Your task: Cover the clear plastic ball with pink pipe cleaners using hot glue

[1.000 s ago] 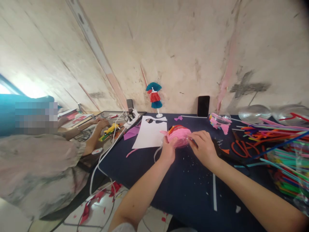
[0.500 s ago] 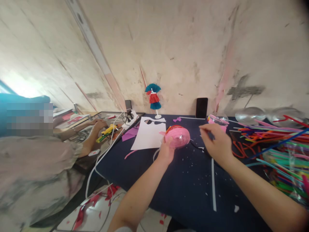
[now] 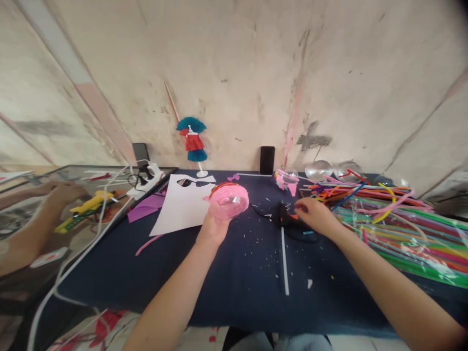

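Note:
My left hand (image 3: 215, 226) is closed round a clear ball wrapped in pink pipe cleaners (image 3: 228, 200) and holds it up over the dark blue table (image 3: 237, 273). My right hand (image 3: 315, 214) rests on the table to the right, fingers curled over a black object (image 3: 288, 219) beside the pile of coloured pipe cleaners (image 3: 395, 219). What the right fingers grip is hidden.
A white paper sheet (image 3: 183, 207) and purple scraps (image 3: 146, 207) lie left of the ball. A blue-and-red paper figure (image 3: 193, 144), a black phone (image 3: 267, 160) and clear half spheres (image 3: 319, 169) stand by the wall. Another person's arm (image 3: 32, 229) works at the left table.
My right hand left the pink ball and moved right and down onto the black object. The left hand kept the ball and lifted it. The view swung to the right.

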Demonstrator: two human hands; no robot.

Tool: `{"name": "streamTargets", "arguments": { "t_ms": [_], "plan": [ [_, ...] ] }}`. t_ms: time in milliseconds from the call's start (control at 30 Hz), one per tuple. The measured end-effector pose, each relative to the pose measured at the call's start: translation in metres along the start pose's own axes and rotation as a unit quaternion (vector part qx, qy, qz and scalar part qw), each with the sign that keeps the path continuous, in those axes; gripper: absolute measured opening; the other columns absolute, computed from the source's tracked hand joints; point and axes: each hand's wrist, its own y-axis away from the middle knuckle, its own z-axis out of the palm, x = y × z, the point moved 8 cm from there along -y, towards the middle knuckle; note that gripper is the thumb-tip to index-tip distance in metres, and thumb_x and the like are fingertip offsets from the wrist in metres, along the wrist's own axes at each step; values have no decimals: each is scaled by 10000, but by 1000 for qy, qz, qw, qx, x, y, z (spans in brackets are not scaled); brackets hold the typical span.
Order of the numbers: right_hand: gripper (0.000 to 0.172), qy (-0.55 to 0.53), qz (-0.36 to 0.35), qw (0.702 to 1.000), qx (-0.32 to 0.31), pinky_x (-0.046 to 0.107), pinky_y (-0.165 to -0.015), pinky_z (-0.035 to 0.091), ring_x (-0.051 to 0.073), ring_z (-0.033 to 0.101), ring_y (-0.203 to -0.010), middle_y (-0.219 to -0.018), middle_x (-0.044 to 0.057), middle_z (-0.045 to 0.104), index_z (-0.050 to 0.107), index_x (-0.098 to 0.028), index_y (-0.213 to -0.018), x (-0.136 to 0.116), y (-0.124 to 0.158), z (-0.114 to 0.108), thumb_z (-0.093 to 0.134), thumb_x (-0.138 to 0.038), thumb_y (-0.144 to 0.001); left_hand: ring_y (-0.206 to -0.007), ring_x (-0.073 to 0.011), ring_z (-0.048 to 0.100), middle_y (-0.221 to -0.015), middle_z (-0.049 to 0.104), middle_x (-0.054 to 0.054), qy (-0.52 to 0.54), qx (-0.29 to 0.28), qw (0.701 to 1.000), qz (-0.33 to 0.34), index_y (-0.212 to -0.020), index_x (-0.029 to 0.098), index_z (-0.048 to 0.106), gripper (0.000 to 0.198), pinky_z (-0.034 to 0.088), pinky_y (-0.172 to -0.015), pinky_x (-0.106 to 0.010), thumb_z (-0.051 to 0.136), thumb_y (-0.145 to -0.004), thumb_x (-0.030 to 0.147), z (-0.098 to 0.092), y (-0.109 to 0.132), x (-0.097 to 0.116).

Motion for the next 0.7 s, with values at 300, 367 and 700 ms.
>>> {"name": "streamTargets", "arguments": {
  "t_ms": [300, 367, 700],
  "plan": [
    [171, 149, -48, 982, -101, 399, -754, 473, 294, 606, -853, -826, 143, 662, 611, -144, -787, -2, 19, 68, 510, -114, -652, -1063, -275, 577, -1091, 641, -108, 17, 9, 1000, -19, -1041, 172, 600, 569, 488, -858, -394, 700, -638, 560, -7, -5, -7],
    [159, 112, -58, 990, -62, 419, -768, 473, 302, 608, -849, -813, 142, 655, 603, -156, -796, 0, 16, 62, 505, -145, -672, -1081, -281, 566, -1108, 632, -111, 15, 6, 1000, -19, -1053, 177, 596, 570, 485, -859, -395, 685, -652, 573, -8, -5, -7],
    [219, -319, 40, 946, 38, 247, -398, 408, 126, 502, -434, -581, -12, 577, 614, -233, -846, -69, 29, 6, 547, -432, -785, -1076, -298, 567, -1115, 627, -127, 19, 17, 999, -30, -1059, 168, 604, 583, 476, -859, -409, 663, -663, 592, -8, -4, -13]
  ]
}}
